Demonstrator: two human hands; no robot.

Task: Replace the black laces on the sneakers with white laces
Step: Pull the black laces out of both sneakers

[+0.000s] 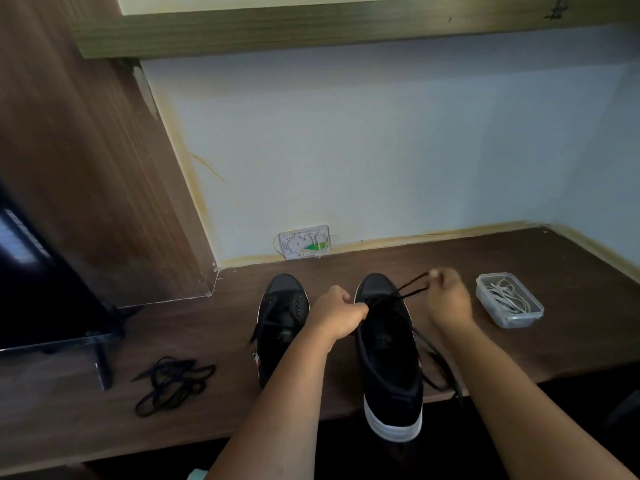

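A dark screen [38,289] is cut off by the left edge, only its corner and stand being seen; the wooden desk [519,341] is cut off at the right, and its near edge is partly hidden by both forearms; the front of the desk and what lies below it are lost in shadow. Two black sneakers are set side by side on the desk, toes toward the wall; the left sneaker [282,313] is partly covered by the left forearm, and whether any lace remains in it cannot be made out; the right sneaker [388,358] overhangs the near edge with its white heel. The left hand [337,315] is closed on the upper edge of the right sneaker near the eyelets, its fingertips hidden behind the knuckles. The right hand [446,299] is blurred; its fingers are pinched on a black lace [410,287], which is drawn taut from the front eyelets up to the fingertips, while its loose end trails off the desk beside the right forearm. A clear plastic box [509,301] stands just right of that hand, and white laces [507,294] are coiled inside it. A removed black lace [173,382] lies tangled near the screen stand. A small white wall plate [304,242] is seen behind the sneakers, its details too faint to read.
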